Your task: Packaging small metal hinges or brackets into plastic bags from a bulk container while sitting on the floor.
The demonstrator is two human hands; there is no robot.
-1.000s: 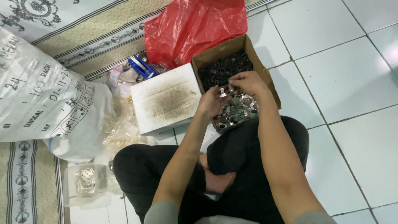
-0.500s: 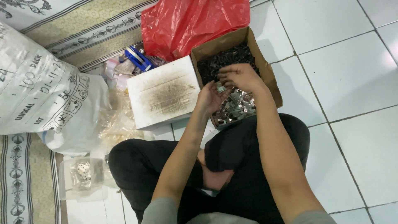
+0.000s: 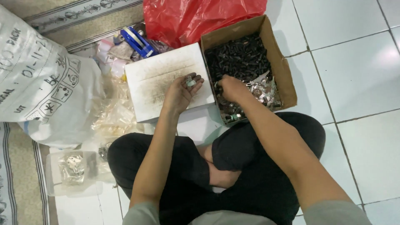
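A person sits cross-legged on a white tiled floor (image 3: 354, 75), seen from above by a camera on their own head. The left hand (image 3: 180, 92) is raised palm-up over a closed white box (image 3: 166, 83), its fingers (image 3: 196, 81) loosely curled around a small silvery metal part (image 3: 190, 81) resting near the fingertips. The right hand (image 3: 230, 88) reaches down into an open cardboard box (image 3: 283, 71) just to the right of the white one. Its fingers are bunched downward among the contents, and it is not possible to tell whether they grip anything. The cardboard box holds a heap of small dark parts (image 3: 239, 58) at the far end and shiny metal parts (image 3: 262, 91) at the near end, where the right hand works. The shiny parts lie directly under and just right of the right hand; the left hand is a short way off to the left, across the box wall. The part in the left palm is too small to judge its long axis. Behind the boxes lies a red plastic bag (image 3: 196, 18); at the left, a large white sack (image 3: 41, 83) and a clear plastic container (image 3: 75, 171).
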